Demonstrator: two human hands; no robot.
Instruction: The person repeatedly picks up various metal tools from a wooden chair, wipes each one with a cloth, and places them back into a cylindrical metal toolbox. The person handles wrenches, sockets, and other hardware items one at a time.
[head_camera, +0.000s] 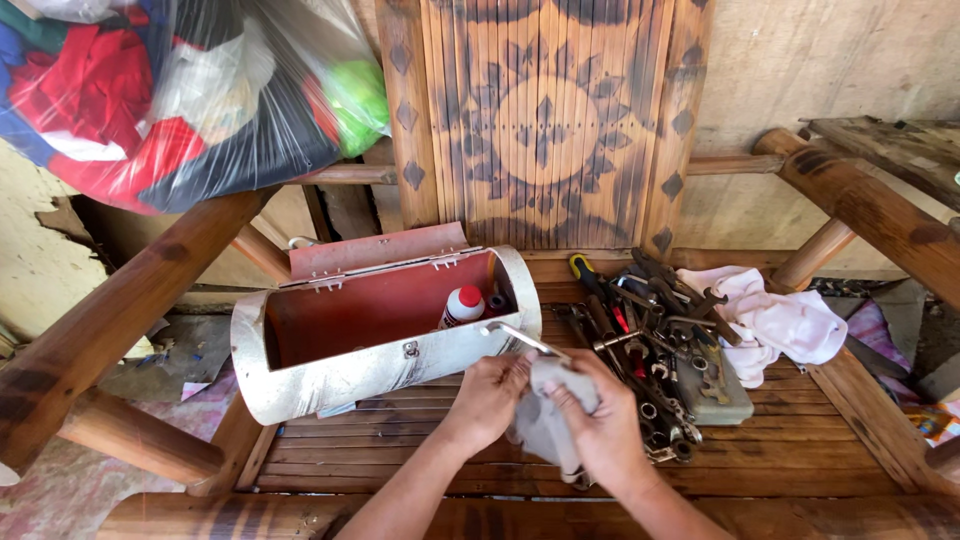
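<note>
At 6 o'clock, nearest the camera, the person's 2 hands meet over the bamboo seat (420, 455). The left hand (490, 395) pinches a slim metal tool (522, 339) that slants up toward 11 o'clock. The right hand (600, 425) is closed around a grey rag (545, 415), pressing it against the tool. At 3 o'clock lies a heap of wrenches (655, 350), with a pink cloth (775, 320) beyond. At 10 o'clock stands an open toolbox (380, 350) holding a white bottle (462, 305). Farthest, at 11 o'clock, sits a clear bag of clothes (170, 90).
</note>
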